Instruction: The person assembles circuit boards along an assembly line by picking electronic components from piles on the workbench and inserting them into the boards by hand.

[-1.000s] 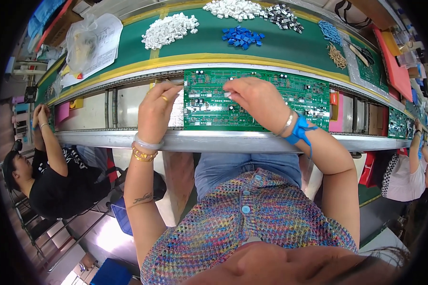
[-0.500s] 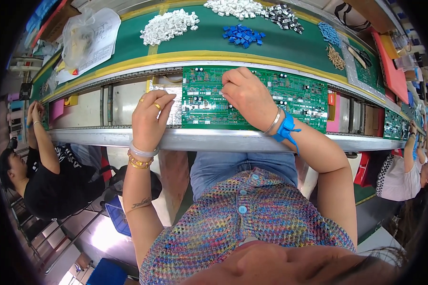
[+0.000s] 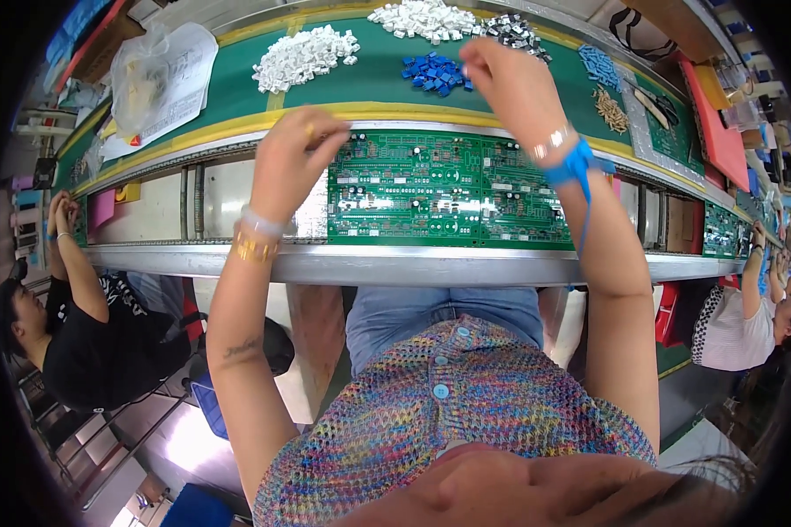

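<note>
A green circuit board [image 3: 404,180] with many small parts lies across the metal rails in front of me. My left hand [image 3: 301,154] is over the board's far left corner, its fingers bent in toward the thumb; what they hold, if anything, is hidden. My right hand [image 3: 514,88] reaches past the far rail to the right edge of a pile of blue block-shaped components [image 3: 432,73]. Its fingers are drawn together and slightly blurred, and I cannot make out what is in them. Behind that hand lies a partly covered pile of black-and-white components [image 3: 508,32].
White components form two piles, one at left [image 3: 303,58] and one farther back [image 3: 422,19]. Light-blue parts [image 3: 598,67] and tan parts [image 3: 610,110] lie at right near pliers [image 3: 655,107]. A plastic bag [image 3: 141,83] rests on paper. Co-workers sit at left [image 3: 105,325] and right [image 3: 738,325].
My right hand has moved from over the board, away from me and to the right, to the blue pile. My left hand has risen toward the board's far left corner.
</note>
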Demonstrator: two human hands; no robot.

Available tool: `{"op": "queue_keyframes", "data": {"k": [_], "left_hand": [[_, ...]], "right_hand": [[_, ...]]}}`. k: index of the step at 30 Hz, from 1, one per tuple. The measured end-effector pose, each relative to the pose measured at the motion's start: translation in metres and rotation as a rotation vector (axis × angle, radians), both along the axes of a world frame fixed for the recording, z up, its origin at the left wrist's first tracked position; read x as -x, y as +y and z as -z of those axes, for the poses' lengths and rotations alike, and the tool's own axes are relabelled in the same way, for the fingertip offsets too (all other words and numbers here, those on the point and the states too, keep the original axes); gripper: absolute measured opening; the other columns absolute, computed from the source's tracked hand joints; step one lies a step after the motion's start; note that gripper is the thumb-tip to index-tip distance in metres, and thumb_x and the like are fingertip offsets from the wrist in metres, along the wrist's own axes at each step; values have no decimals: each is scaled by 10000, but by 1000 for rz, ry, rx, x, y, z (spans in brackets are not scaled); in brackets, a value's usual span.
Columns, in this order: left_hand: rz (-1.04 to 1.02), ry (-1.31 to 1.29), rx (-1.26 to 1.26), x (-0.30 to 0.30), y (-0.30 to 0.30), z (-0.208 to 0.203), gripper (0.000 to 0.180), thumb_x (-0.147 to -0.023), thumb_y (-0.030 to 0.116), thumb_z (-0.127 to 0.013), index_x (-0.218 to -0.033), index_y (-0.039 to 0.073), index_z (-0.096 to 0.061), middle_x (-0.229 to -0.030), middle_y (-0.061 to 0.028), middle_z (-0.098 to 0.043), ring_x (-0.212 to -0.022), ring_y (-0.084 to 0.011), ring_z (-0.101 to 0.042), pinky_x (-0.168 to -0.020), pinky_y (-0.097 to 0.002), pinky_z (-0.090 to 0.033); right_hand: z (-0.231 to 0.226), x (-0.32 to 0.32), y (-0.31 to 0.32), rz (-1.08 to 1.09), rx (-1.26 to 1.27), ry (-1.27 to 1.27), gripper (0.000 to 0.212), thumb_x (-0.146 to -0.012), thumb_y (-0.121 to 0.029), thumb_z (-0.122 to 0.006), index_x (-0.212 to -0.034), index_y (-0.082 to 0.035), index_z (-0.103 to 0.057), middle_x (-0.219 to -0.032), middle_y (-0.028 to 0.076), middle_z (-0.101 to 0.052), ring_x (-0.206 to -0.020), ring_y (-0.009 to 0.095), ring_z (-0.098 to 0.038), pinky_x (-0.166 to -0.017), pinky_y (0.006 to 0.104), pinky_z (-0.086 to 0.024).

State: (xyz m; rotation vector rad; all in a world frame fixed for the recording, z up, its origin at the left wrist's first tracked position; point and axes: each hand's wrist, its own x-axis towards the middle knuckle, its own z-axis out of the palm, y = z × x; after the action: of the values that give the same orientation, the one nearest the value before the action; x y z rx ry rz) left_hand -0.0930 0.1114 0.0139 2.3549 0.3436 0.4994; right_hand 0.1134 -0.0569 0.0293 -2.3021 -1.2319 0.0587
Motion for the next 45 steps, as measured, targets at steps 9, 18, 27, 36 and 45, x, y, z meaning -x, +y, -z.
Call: {"op": "queue_keyframes", "data": {"k": [9,18,27,36,45], "left_hand": [[-44,-62,-378,-143,33,39,128,-758,125,-670,-877,77,-676,-903,-81,-638,-853,-283,-603,-732,-357,-486],[-13,-24,-469,-154,43,44,116,-755,136,-664,-849,68,-672,-868,-113,-626,-830,-312,-601,-724,-385,-487],[75,-46,-150,-39,8,3,131,-830,77,-624,-955,53,-654,-859,-69,-644,-734,-164,-625,-685,-264,-502],[-15,96,314,75,-20,-8,135,-771,28,-684,-904,12,-666,-855,-52,-630,-766,-118,-606,-709,-248,-509],[-89,200,272,111,-34,-5,133,-786,40,-666,-917,21,-687,-843,-82,-670,-733,-156,-635,-669,-250,-493]], "right_hand": [[49,-62,57,-298,-11,-388,117,-813,-168,-605,-913,-108,-599,-896,80,-622,-851,290,-601,-693,403,-487],[11,-15,19,-198,-130,-23,127,-862,-220,-554,-913,-104,-566,-737,125,-614,-710,321,-605,-623,427,-467],[14,90,-66,-327,-221,210,143,-807,-96,-636,-942,-68,-596,-826,94,-641,-757,276,-624,-654,354,-493],[43,144,-47,-332,-225,-26,125,-733,-59,-657,-838,-60,-589,-951,61,-582,-892,238,-554,-731,317,-475],[50,147,-46,-347,-147,-89,103,-704,-45,-651,-788,-40,-591,-911,58,-527,-836,233,-501,-731,322,-457]]}}
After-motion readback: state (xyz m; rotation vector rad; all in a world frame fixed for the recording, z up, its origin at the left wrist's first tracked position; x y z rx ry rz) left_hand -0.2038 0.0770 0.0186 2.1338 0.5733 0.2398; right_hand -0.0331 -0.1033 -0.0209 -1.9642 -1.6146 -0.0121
